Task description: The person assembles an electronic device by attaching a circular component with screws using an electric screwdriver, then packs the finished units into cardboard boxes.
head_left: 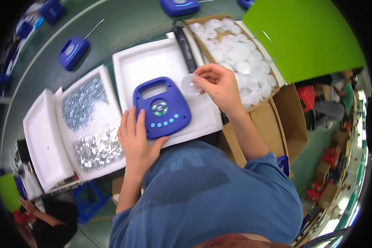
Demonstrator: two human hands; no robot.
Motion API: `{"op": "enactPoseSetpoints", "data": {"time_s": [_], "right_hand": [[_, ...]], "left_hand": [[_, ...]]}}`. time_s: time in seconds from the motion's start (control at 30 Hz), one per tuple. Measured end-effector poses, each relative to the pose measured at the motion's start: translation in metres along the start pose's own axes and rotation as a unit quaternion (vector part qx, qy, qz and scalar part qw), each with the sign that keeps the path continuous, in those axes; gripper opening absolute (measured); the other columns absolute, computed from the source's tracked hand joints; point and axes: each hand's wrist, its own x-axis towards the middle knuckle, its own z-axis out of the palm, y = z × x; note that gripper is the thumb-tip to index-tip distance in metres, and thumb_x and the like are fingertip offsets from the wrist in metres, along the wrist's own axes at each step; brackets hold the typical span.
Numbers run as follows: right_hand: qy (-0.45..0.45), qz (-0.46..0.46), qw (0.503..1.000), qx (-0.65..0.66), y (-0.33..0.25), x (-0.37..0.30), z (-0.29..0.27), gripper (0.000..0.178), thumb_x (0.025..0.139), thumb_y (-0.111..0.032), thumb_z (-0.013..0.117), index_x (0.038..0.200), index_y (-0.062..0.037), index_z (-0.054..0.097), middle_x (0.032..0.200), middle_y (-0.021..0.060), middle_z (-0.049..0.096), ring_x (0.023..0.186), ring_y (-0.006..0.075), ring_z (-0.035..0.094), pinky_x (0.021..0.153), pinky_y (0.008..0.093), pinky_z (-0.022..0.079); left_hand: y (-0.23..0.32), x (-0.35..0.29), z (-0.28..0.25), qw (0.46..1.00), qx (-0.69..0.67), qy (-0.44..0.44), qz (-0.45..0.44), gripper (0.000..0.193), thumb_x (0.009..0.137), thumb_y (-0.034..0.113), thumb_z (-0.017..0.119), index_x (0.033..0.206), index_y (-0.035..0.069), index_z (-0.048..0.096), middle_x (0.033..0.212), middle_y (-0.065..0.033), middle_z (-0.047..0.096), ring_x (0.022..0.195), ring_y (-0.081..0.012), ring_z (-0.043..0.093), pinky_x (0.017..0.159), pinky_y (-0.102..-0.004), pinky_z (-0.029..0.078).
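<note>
A blue plastic housing [175,99] with a handle opening, a small green circuit board and a row of light-blue dots lies on the white foam tray [132,62]. My left hand [136,138] rests against its left and lower edge, fingers spread on the rim. To the right of the housing, my right hand [219,84] pinches a clear round plastic cover [190,84] by its edge, held above the tray. Beyond that hand is a cardboard box [202,20] filled with many similar translucent round covers [243,67].
Left of me, a foam tray [101,109] holds heaps of screws [84,101] and small shiny metal pieces [97,151]. A black bar-shaped tool [185,49] lies beside the work tray. Farther off sits another blue device [73,53] on the green surface. A green panel [306,37] stands right.
</note>
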Motion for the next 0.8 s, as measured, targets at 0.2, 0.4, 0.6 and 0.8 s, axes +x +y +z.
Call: {"op": "enactPoseSetpoints", "data": {"time_s": [0.2, 0.4, 0.6, 0.8], "right_hand": [[-0.089, 0.032, 0.995, -0.024, 0.007, 0.005, 0.034, 0.023, 0.094, -0.002, 0.074, 0.116, 0.0038, 0.071, 0.092, 0.0091, 0.075, 0.079, 0.0115, 0.072, 0.063, 0.0245, 0.059], [-0.05, 0.036, 0.994, -0.088, 0.018, -0.013, 0.067, 0.013, 0.091, -0.003, 0.075, 0.102, 0.0038, 0.075, 0.083, 0.0085, 0.075, 0.07, 0.0111, 0.072, 0.058, 0.0236, 0.056], [0.002, -0.109, 0.966, -0.234, 0.031, -0.024, 0.089, 0.006, 0.089, -0.002, 0.078, 0.094, 0.0017, 0.078, 0.078, 0.0045, 0.075, 0.066, 0.0065, 0.067, 0.056, 0.0206, 0.05], [0.013, -0.17, 0.94, -0.294, 0.033, -0.026, 0.089, 0.005, 0.086, -0.002, 0.08, 0.088, 0.0007, 0.076, 0.072, 0.0046, 0.073, 0.059, 0.0068, 0.066, 0.051, 0.0218, 0.049]], "left_hand": [[-0.01, -0.009, 0.004, 0.999, -0.036, 0.029, -0.027, 0.102, 0.064, 0.034, 0.094, 0.148, -0.003, 0.05, 0.155, -0.0215, 0.048, 0.141, -0.0452, 0.043, 0.111, -0.0561, 0.033], [-0.012, -0.009, 0.004, 0.998, -0.045, 0.026, -0.03, 0.097, 0.064, 0.034, 0.093, 0.145, -0.003, 0.053, 0.156, -0.0195, 0.048, 0.139, -0.0436, 0.045, 0.11, -0.0539, 0.033], [-0.013, -0.01, 0.004, 0.998, -0.046, 0.013, -0.039, 0.1, 0.066, 0.034, 0.093, 0.149, -0.002, 0.049, 0.159, -0.0193, 0.047, 0.14, -0.0432, 0.044, 0.111, -0.0545, 0.034], [-0.013, -0.01, 0.004, 0.998, -0.052, 0.01, -0.038, 0.101, 0.066, 0.033, 0.093, 0.149, -0.002, 0.048, 0.159, -0.0192, 0.046, 0.14, -0.0438, 0.044, 0.111, -0.0549, 0.034]]}}
